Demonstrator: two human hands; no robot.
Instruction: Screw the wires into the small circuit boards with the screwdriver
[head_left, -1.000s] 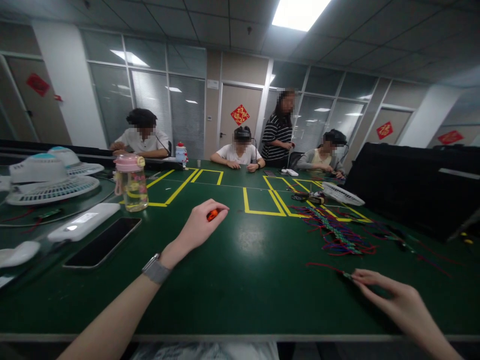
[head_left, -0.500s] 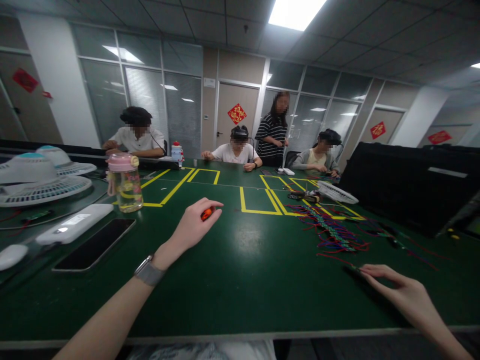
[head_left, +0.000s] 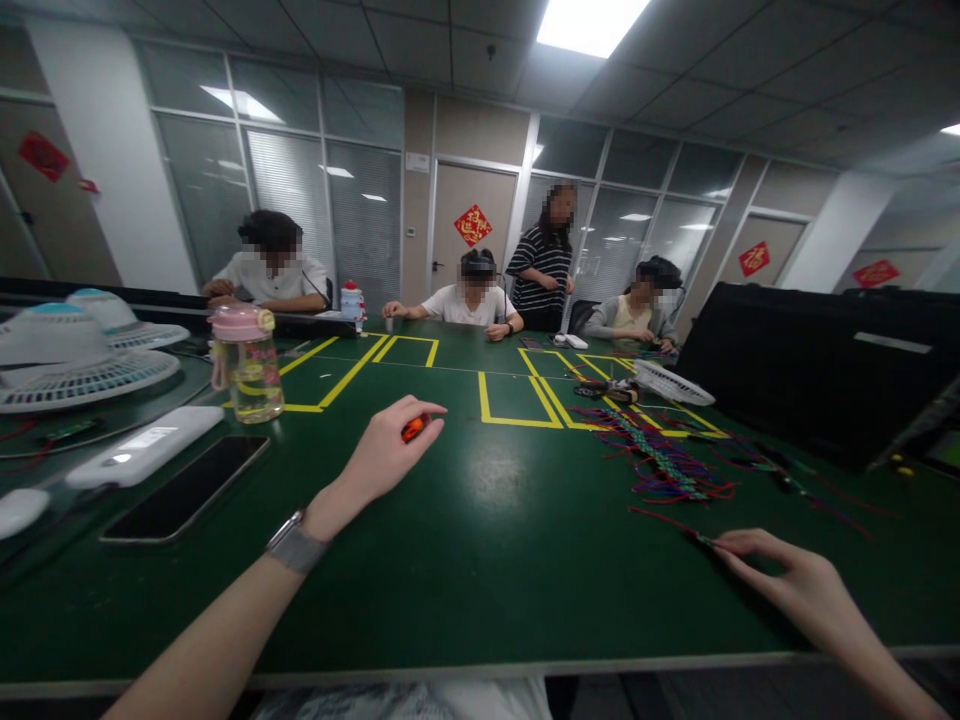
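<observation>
Near the right front of the green desk (head_left: 465,590), the right hand (head_left: 787,580) pinches a small green circuit board (head_left: 705,541) between thumb and fingertips, its thin red wire (head_left: 660,519) reaching leftward. Farther back and to the left, the left hand (head_left: 391,440), a grey-banded watch (head_left: 297,543) on its wrist, curls around a small orange-and-black object (head_left: 413,429), partly hidden by the fingers. Beyond the pinched board lies a dense row of green boards with red and blue wires (head_left: 660,455). Left of the left hand rest a black-screened smartphone (head_left: 187,490) and a long white plastic device (head_left: 146,447), near a clear, pink-lidded bottle (head_left: 257,375).
</observation>
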